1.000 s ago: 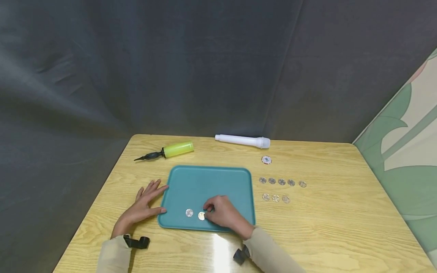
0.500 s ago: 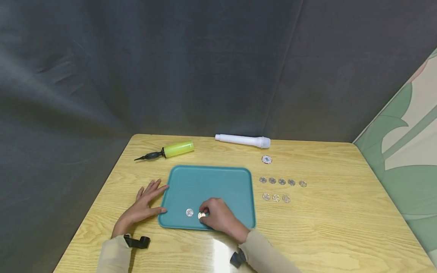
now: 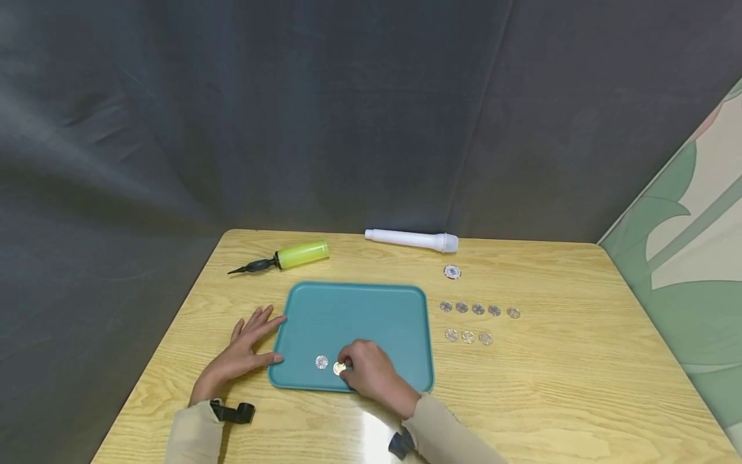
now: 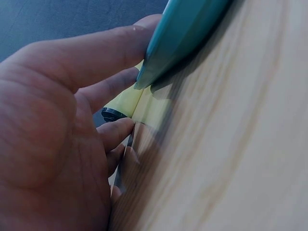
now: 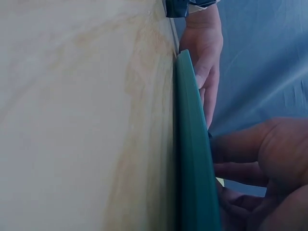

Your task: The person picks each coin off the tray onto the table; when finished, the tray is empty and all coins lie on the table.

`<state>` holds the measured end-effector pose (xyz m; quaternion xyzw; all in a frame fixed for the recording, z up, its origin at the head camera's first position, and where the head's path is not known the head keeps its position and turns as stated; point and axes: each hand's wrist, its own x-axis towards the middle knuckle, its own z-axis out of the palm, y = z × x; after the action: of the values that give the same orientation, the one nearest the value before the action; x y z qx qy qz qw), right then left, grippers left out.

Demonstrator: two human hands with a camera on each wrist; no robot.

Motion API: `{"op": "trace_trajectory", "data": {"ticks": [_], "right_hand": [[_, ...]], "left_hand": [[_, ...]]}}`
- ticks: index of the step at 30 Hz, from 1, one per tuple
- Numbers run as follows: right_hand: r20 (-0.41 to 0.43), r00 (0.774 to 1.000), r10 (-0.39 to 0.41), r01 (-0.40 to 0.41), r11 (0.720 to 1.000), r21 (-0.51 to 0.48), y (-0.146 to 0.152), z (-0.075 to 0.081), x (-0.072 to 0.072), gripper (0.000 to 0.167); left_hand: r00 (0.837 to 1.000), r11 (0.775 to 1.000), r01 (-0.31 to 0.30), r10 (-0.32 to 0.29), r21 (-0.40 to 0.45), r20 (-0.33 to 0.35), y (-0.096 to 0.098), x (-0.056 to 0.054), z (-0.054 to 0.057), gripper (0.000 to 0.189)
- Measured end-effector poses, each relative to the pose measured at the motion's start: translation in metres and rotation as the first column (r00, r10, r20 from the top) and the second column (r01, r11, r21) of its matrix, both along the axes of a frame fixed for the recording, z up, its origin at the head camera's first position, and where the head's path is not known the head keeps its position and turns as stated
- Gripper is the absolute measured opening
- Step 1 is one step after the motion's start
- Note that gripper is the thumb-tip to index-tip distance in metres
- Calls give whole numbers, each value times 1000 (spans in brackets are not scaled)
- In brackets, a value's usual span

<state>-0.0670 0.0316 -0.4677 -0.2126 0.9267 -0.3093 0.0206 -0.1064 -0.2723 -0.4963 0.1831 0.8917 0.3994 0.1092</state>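
Observation:
A teal tray (image 3: 356,309) lies on the wooden table. My left hand (image 3: 239,354) is spread at its left side, thumb and index finger touching the rim and the other fingers on the table. In the left wrist view the thumb presses against the tray's edge (image 4: 178,41). Over the tray's front part, my right hand (image 3: 371,370) pinches a shiny coin (image 3: 339,368) between thumb and index finger, low at the tray surface. A second silvery coin (image 3: 321,362) lies flat just left of it. The tray wall hides the coin from the right wrist view.
Right of the tray lie a back row of several coins (image 3: 478,309) and a front row of three coins (image 3: 468,337). A poker chip (image 3: 453,272) sits behind them. A white toy microphone (image 3: 411,239) and a yellow-green hand pump (image 3: 301,254) lie along the back.
My right hand has shifted slightly left and toward the front, its thumb and index finger closing around the coin. That coin has slid a little left. My left hand stays put.

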Motion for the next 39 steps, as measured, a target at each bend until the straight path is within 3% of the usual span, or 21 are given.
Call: {"op": "trace_trajectory", "data": {"ticks": [9,19,31,39], "right_hand": [[11,1000,8,-8,999,-48,-3,-1,-2,37],[-5,1000,6,-6,1000,-23,-6,-1,-2,24],[0,1000,30,-30,996,79,-7,2,1,23],[16,1000,25,-26,998,58,-7,3,0,25]], "left_hand": [[1000,1000,-1,1,3,4,-1,0,0,78],[1000,1000,2,-2,20,3,-2,0,-1,77],[1000,1000,9,-9,26,3,-2,0,-2,77],[1000,999,15,-15,45,7,-2,0,-1,77]]}}
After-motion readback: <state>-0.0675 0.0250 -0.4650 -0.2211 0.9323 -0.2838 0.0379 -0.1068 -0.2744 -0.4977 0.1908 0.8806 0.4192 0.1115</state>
